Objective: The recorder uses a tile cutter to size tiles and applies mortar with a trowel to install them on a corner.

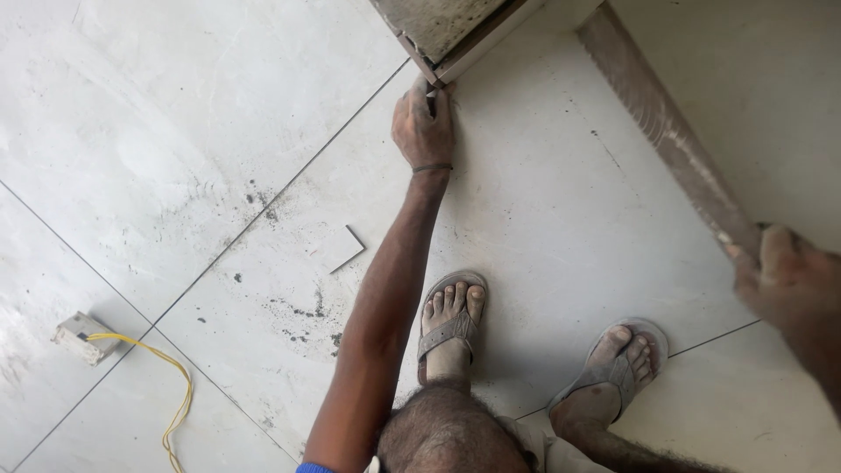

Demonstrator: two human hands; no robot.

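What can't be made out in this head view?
- Left hand: what its grip holds at the block corner; fingers cover it.
- Right hand: cut off by the right edge; its grip on the long strip is unclear.
- Stone block: top cut off by the upper edge.
- Yellow cable: runs out of the bottom edge.

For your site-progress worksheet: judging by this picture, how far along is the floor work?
Done: large pale grey floor tiles lie flat with lined-up joints. In hand: the left hand presses at the corner of the wall base, and the right hand grips a long brownish straightedge. Left: dark smudges and a small tile offcut remain on the floor.
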